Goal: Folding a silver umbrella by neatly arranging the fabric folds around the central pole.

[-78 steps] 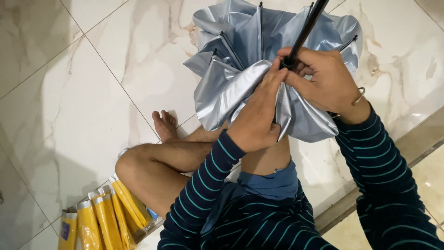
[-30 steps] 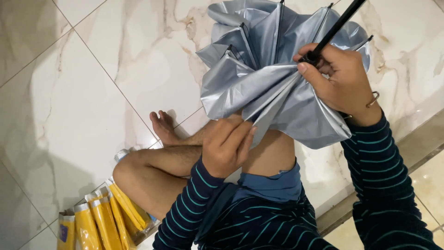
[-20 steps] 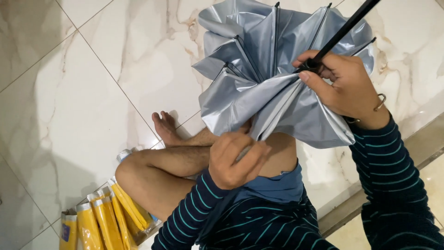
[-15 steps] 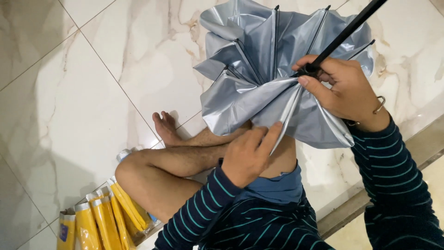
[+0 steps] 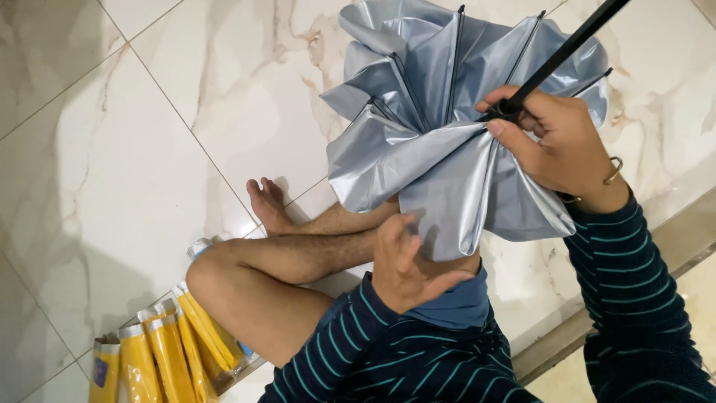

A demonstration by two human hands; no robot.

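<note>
A half-folded umbrella point(image 5: 440, 134) with silvery grey fabric and black ribs hangs over my lap, its black shaft point(image 5: 567, 48) running up to the top right. My right hand point(image 5: 556, 138) grips the shaft where the ribs meet. My left hand point(image 5: 406, 265) hovers just under the lower edge of the fabric, fingers spread, holding nothing. I sit on the floor with bare legs folded.
Several folded yellow umbrellas point(image 5: 160, 351) with silver tips lie bundled by my knee at the lower left. The floor point(image 5: 134, 149) is white marble tile. A raised stone step edge point(image 5: 671, 246) runs along the right.
My left hand let go of the umbrella's centre and dropped below the fabric, then opened. The right hand kept its grip on the shaft and the canopy spread out a little.
</note>
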